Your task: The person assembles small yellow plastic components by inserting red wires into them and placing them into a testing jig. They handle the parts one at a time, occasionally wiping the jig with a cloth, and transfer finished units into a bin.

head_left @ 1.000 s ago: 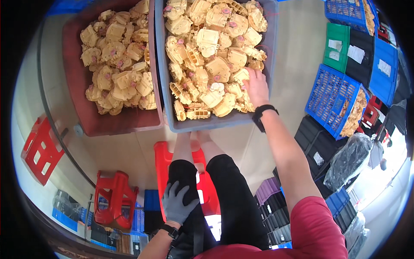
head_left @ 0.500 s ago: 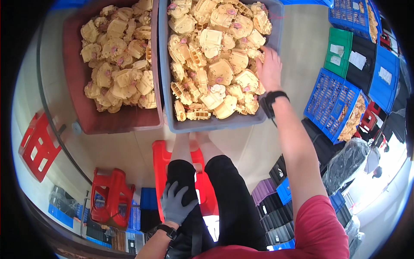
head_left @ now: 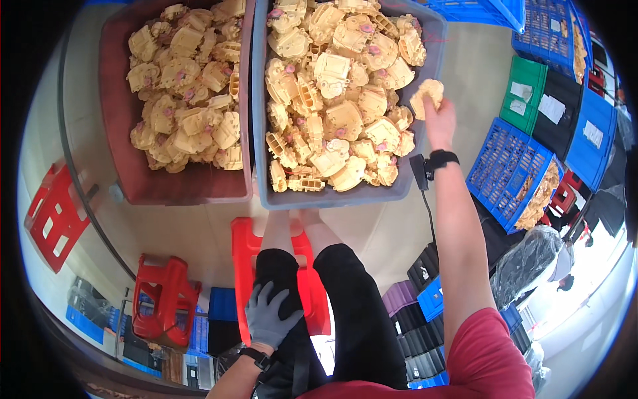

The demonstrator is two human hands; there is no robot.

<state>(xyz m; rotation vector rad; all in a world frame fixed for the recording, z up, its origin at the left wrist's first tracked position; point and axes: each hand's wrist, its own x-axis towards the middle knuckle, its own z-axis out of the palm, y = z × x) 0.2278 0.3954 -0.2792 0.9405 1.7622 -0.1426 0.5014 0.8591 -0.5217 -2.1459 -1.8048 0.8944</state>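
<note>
My right hand [head_left: 441, 125] is closed on a cream-coloured moulded part [head_left: 426, 97], lifted over the right wall of the grey-blue bin. The fingers cover the part's lower edge. That bin [head_left: 339, 201] is heaped with similar cream moulded parts [head_left: 344, 121], several bearing pink marks. On its left stands a dark red bin [head_left: 186, 197] with more of these parts [head_left: 179, 73]. My left hand [head_left: 271, 316], in a grey glove, rests on my left knee with its fingers spread, holding nothing.
A red stool [head_left: 242, 239] is under me, and further red stools [head_left: 166, 299] stand at the left. To the right are a blue crate [head_left: 508, 173] with cream pieces, a green crate [head_left: 528, 93], and stacked black and blue crates. A clear plastic bag [head_left: 528, 263] lies below them.
My right hand has come up from the heap at the bin's right edge and now holds a cream part. My left hand stays on the knee.
</note>
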